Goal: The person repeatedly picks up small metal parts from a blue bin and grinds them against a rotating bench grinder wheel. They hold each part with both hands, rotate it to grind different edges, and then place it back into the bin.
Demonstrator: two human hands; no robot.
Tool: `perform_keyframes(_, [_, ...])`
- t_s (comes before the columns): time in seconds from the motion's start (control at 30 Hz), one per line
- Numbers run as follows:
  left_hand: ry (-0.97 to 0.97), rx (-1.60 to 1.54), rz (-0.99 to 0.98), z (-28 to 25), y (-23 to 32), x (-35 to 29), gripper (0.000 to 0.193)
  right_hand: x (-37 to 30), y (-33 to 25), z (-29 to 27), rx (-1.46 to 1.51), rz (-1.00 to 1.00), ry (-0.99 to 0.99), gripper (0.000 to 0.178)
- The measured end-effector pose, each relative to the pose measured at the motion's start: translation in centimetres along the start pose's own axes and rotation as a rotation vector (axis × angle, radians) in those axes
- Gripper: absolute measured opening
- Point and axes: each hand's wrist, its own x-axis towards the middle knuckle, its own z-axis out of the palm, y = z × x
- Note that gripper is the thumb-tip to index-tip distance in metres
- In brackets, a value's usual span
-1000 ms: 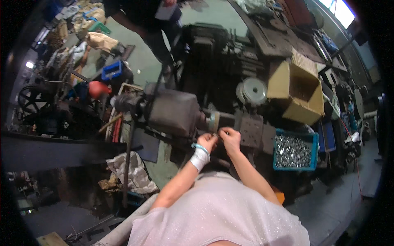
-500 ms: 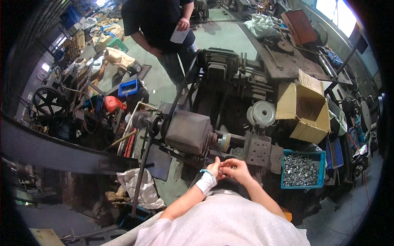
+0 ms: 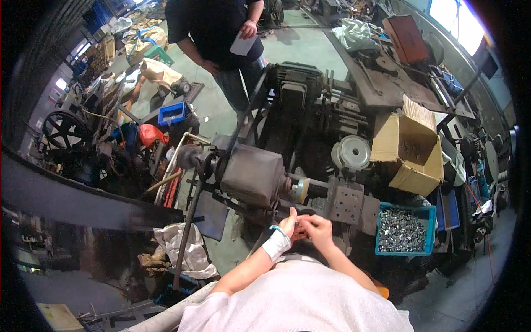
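Close together in front of my body are my left hand (image 3: 290, 226) and my right hand (image 3: 317, 229), at the near side of a dark lathe-like machine (image 3: 253, 176). The left wrist has a white wrap and a light blue band. My left fingers are curled with the thumb up, and the right fingertips pinch against them. Whatever small thing lies between them is too hidden to name. Just beyond the hands is the machine's spindle with a pale, brass-coloured ring (image 3: 301, 190). Right of that sits a dark block with holes (image 3: 347, 203).
A teal bin (image 3: 432, 229) of small metal parts stands at the right. Behind it is an open cardboard box (image 3: 387, 138). A round metal disc (image 3: 354, 152) sits on the machine. Across it stands a person (image 3: 215, 33) holding a white sheet (image 3: 242, 44). A white sack (image 3: 185, 249) lies at left.
My right hand has shifted slightly and its fingers have drawn in closer to the left hand. The view has tilted a little. The other person stays in place.
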Motion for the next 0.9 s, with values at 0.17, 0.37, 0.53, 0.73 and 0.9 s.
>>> perform_keyframes(0.17, [0.012, 0.514, 0.432, -1.6, -0.6, 0.2, 0.026, 1.7, 1.9, -1.6, 0.256, 0.219, -0.031, 0.019])
perform_keyframes(0.37, [0.053, 0.43, 0.36, -0.3, -0.1, 0.4, 0.017, 2.3, 1.6, -1.5, 0.294, 0.408, 0.102, 0.017])
perform_keyframes(0.53, [0.118, 0.579, 0.441, 0.1, 0.7, 2.0, 0.015, 3.8, 2.3, -1.4, 0.225, 0.334, 0.174, 0.019])
perform_keyframes(0.73, [0.17, 0.414, 0.374, -0.3, 0.4, 4.6, 0.015, 5.9, 2.6, -0.7, 0.051, 0.325, 0.215, 0.017])
perform_keyframes(0.9, [0.203, 0.342, 0.348, -0.3, 0.3, 5.2, 0.014, 6.8, 3.9, -0.5, -0.037, 0.27, 0.242, 0.015])
